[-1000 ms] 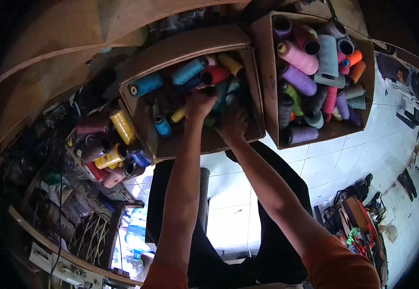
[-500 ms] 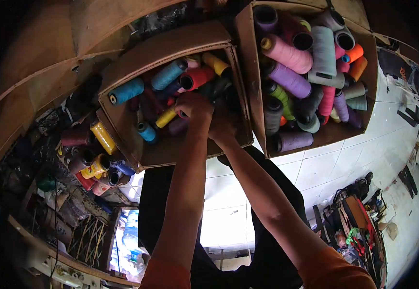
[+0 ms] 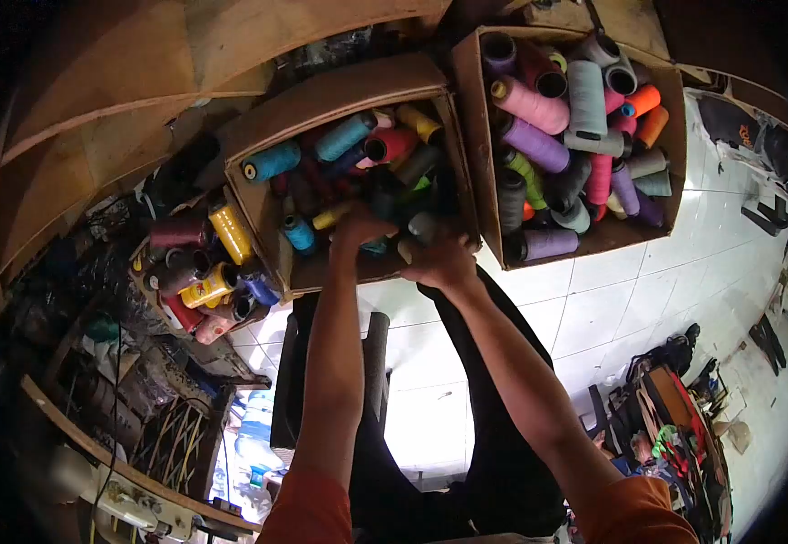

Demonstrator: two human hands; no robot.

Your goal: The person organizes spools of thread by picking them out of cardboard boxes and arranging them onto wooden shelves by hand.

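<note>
A cardboard box [image 3: 258,210] holds several thread spools, among them blue ones, a red spool [image 3: 390,145] and a yellow one. Inside its near part is my left hand [image 3: 358,227], low among the spools beside a small yellow spool [image 3: 331,216]; its fingertips are hidden. My right hand [image 3: 442,261] is at the box's near right corner, its fingers bent round a greyish spool [image 3: 423,227] that is partly hidden in shadow.
A second cardboard box [image 3: 618,247] full of colourful spools stands to the right. More spools, one of them yellow [image 3: 230,234], lie in a container at the left. A bag and mixed items [image 3: 675,408] are on the tiled floor at the lower right.
My hands have moved apart from each other. My right hand has come toward the box's near right corner, with a greyish spool now showing at it. My left hand has gone lower among the spools.
</note>
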